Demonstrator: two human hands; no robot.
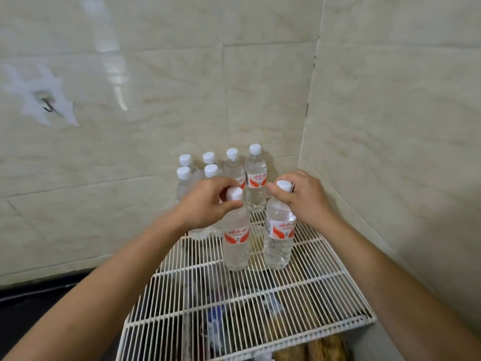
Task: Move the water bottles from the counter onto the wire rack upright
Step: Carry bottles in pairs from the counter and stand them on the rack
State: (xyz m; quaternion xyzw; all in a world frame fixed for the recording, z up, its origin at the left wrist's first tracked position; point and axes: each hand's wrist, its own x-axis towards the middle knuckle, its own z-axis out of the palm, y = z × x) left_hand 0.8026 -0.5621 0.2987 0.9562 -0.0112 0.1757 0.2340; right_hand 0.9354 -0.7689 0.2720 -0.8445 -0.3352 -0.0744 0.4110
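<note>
Our left hand (205, 204) has its fingers curled round the neck of one water bottle (235, 241), just under the white cap (234, 194). Our right hand (303, 198) grips a second bottle (279, 238) the same way. Both bottles stand straight, cap up and bottom down, side by side with a small gap between them. Each hand is right on top of its own bottle, so neither arm has to cross over.

The bottoms are down at the wire rack (299, 293), about the middle of it. We cannot tell if they rest on the wires or hang just above. At the far end of the rack, by the tiled wall (260, 87), six more bottles (256, 178) already stand in a bunch. Our two are just on the near side of that bunch.

We think the next move is small: set them straight down, maybe a little farther in, then let go. The wires have gaps, so a tilted bottle could tip.
</note>
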